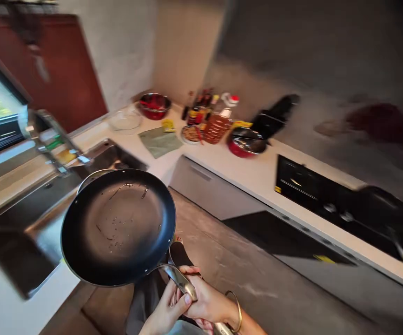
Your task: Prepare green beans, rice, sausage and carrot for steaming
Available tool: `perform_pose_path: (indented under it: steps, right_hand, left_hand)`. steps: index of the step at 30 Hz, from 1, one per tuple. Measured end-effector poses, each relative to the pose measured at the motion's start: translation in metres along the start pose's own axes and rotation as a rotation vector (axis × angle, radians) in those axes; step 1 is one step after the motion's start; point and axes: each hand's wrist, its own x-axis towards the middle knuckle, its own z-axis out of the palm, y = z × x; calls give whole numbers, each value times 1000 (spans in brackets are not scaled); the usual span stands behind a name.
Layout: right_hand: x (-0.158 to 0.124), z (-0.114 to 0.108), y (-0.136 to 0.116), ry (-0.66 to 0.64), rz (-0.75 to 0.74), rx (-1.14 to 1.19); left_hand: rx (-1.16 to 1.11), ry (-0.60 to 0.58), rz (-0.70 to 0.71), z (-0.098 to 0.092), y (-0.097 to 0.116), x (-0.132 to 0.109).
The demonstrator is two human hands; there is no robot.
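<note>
A round dark frying pan with droplets inside is tilted towards me over the sink's near edge. Its metal handle lies in my left hand, which is closed with the thumb on the handle's end. My right hand, with a bangle at the wrist, crosses close behind that handle. Its fingers are closed round a second, metal-coloured handle, whose end shows below the palm. A dark rounded shape beyond the hand may belong to it; I cannot tell its kind.
The metal sink with its tap is at left. Along the counter stand a red pot, an oil bottle, another red pot and a grey-green cloth. A black cooktop is at right.
</note>
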Motion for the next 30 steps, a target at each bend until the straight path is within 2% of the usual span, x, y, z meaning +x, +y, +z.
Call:
perform_pose_path:
  steps: [4, 8, 12, 16, 18, 20, 22, 26, 28, 30]
  right_hand:
    - [-65, -56, 50, 194, 4, 184]
    - [-126, -122, 92, 424, -122, 266]
    - [-192, -199, 110, 652, -163, 336]
    - [-244, -293, 120, 862, -166, 381]
    - [-258, -348, 123, 916, -185, 372]
    - [-263, -406, 123, 957, -244, 369]
    - [-262, -466, 120, 1005, -314, 382]
    - [-254, -578, 111, 1085, -385, 402]
    - [-253, -624, 108, 1123, -410, 412]
    - [-255, -660, 106, 1153, -428, 421]
  left_hand:
    - [98, -156, -90, 60, -40, 56]
    - [147, -286, -151, 136, -94, 127]
    - [192, -349, -257, 220, -153, 208]
    - [338, -438, -312, 298, -202, 294]
    - [437, -412, -290, 332, -221, 340]
    - [525, -311, -277, 362, -236, 389]
    - [577, -247, -323, 387, -248, 442]
    - [566, -323, -441, 423, -265, 546]
    - [566, -371, -456, 437, -274, 590]
    - [574, -404, -469, 450, -284, 625]
